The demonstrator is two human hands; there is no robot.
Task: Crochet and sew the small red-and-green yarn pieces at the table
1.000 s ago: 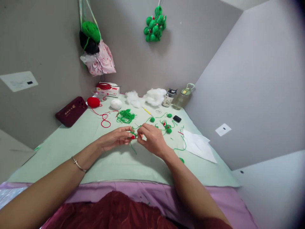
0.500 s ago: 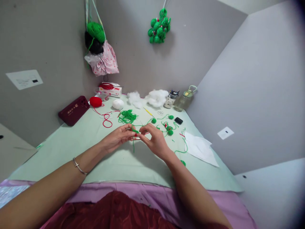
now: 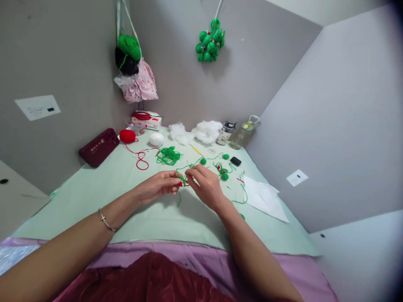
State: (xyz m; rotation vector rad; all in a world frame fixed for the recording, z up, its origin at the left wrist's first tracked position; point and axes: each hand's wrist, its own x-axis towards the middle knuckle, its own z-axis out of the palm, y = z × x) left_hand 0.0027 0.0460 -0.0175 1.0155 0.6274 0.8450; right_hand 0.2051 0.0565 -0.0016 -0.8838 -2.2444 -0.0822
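Left hand (image 3: 159,184): thumb and fingers pinch a small red-green yarn piece (image 3: 181,183).
Yarn piece: at left fingertips, above the pale green mat (image 3: 141,224), green tail hanging.
Right hand (image 3: 204,184): fingers curled just beside the piece; can't tell whether they're gripping anything.
Maroon phone case (image 3: 99,147): gold lettering, too small to read; left of red yarn ball (image 3: 127,136).
White box (image 3: 154,122): red print, illegible; red-handled tool (image 3: 141,115) on top.
Cup (image 3: 224,137): dark printed pattern, beside bottle (image 3: 242,138).
Wall plate (image 3: 37,108): faint marks, unreadable.
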